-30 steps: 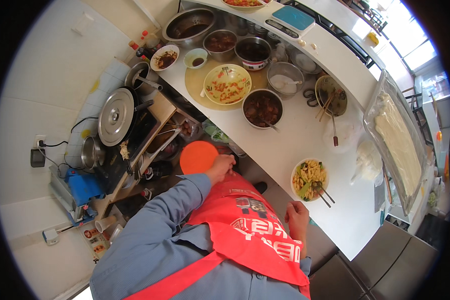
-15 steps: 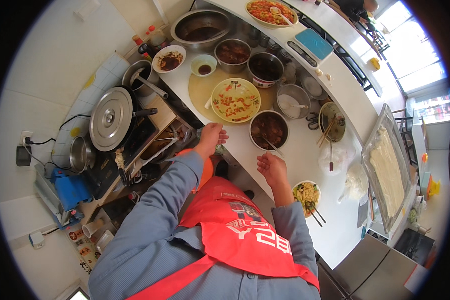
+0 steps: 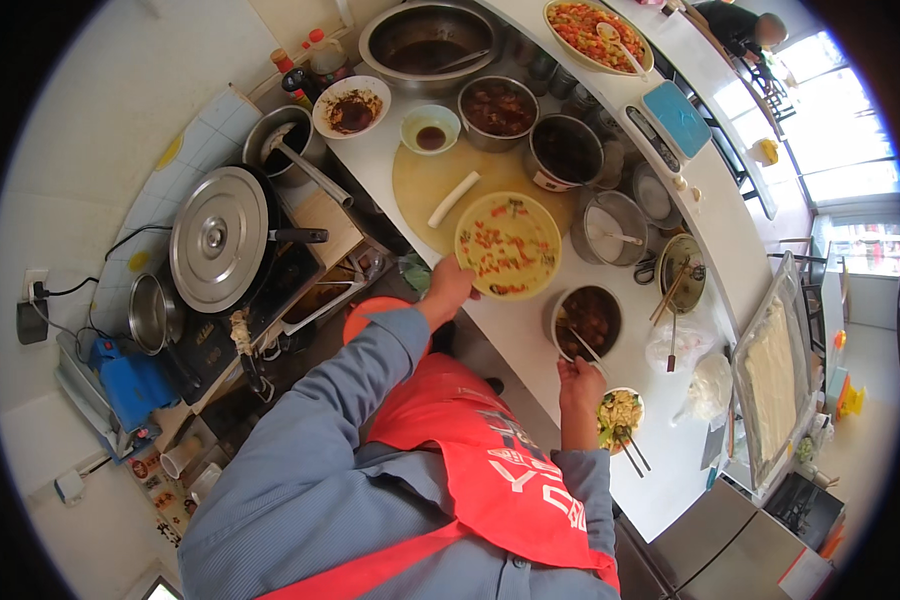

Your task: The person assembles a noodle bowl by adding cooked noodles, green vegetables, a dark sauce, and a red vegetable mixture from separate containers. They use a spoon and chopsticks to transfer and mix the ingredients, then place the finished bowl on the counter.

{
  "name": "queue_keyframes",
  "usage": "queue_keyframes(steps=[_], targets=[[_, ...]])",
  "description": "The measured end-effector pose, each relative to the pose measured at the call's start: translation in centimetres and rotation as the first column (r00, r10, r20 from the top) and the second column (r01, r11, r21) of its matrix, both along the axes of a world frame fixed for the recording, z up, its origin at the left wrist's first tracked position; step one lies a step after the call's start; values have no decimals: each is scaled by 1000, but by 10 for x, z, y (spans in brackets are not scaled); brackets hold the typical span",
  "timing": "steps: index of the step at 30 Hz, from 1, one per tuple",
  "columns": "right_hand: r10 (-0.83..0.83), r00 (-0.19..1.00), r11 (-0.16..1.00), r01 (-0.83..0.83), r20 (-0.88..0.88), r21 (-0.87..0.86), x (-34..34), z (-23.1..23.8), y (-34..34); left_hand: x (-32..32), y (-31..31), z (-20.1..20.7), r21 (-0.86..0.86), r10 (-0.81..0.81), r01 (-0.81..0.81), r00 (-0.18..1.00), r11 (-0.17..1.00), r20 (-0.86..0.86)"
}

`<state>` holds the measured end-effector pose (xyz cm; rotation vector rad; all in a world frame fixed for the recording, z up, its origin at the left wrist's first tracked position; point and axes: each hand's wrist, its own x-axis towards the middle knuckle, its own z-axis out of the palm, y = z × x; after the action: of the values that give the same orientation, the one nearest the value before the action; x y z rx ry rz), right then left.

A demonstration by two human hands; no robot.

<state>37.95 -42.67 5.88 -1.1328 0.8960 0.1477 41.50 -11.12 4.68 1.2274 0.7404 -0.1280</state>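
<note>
My left hand (image 3: pixel 450 291) is closed on the near left rim of a yellow plate (image 3: pixel 510 262), tilted at the front of the counter. Bits of chopped red and green vegetables cling to the plate. My right hand (image 3: pixel 579 384) grips the near rim of a steel pot (image 3: pixel 553 322) holding dark brown chunky food. A thin utensil handle (image 3: pixel 584 345) leans out of that pot, close to my fingers; whether they touch it I cannot tell. Behind the plate, a white rod (image 3: pixel 454 199) lies on a round yellowish board (image 3: pixel 413 180).
Several pots and bowls crowd the back, including a large steel basin (image 3: pixel 375 45). A bowl of food with chopsticks (image 3: pixel 620 412) sits right of my right hand. A lidded pan (image 3: pixel 215 240) occupies the left stove. Farther right lies a wrapped tray of dough (image 3: pixel 770 370). A person (image 3: pixel 740 28) is far off.
My left hand has taken hold of the yellow plate and drawn it nearer, baring the white rod. My right hand has closed on the pot and shifted it nearer. The whole view has turned slightly.
</note>
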Motion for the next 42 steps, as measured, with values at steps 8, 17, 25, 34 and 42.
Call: queue_keyframes(steps=[8,17,25,34,42], targets=[[-242,970,958,234,33,165,-1,-8,-45,-35,-48,-2,-116,-313,308,949,944,-28],[130,988,975,-112,-82,189,-45,34,-32,-14,-86,-23,-113,-396,397,918,911,33],[321,937,947,-316,-136,60,-87,75,-27,-17,-78,-23,-206,-383,370,924,906,-25],[510,860,855,-510,-23,-96,-155,190,-124,-87,-46,-1,121,-715,756,650,643,-259],[-30,993,887,-27,-115,-460,-180,124,-344,-118,-88,-15,183,-697,764,641,618,-322]])
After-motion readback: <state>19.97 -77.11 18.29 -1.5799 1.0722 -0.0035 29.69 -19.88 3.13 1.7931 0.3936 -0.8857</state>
